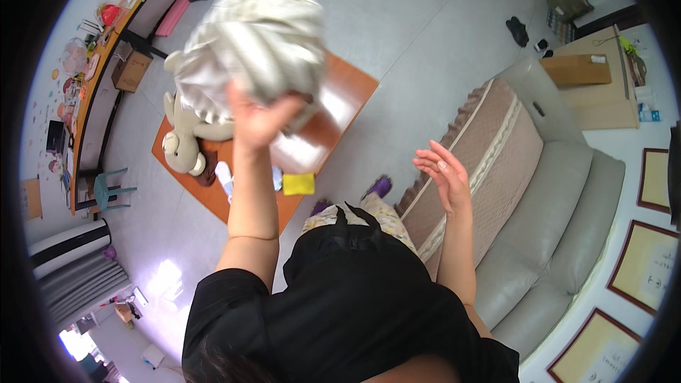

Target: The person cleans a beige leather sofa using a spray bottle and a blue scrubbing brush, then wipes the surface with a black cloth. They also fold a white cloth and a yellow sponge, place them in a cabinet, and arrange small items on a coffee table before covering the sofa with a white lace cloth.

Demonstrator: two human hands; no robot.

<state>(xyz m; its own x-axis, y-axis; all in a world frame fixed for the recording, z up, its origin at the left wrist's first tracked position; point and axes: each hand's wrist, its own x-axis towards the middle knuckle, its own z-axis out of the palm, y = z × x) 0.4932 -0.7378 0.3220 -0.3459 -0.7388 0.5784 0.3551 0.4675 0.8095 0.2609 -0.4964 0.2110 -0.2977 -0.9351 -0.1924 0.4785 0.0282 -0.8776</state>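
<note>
A cream-white cloth bundle [255, 37], blurred by motion, is at my left hand [260, 117], raised over the low wooden table [346, 85]. The palm and thumb meet its lower edge; the other fingers are partly blurred or hidden, so how they grip is unclear. To the right of the table, my right hand [444, 175] is in the air with bent, parted fingers and nothing in it. A beige plush toy [183, 151] lies on the table's left part. Near the table's close edge are a folded yellow cloth [299, 184] and a small white item [224, 178].
A grey leather sofa [553, 191] with a quilted pink-brown cover [479, 154] stands at the right. Along the left wall runs a long desk [101, 64] with many items. A green stool [111, 190] and a cardboard box [131, 70] stand near it. Dark shoes [516, 31] lie on the floor.
</note>
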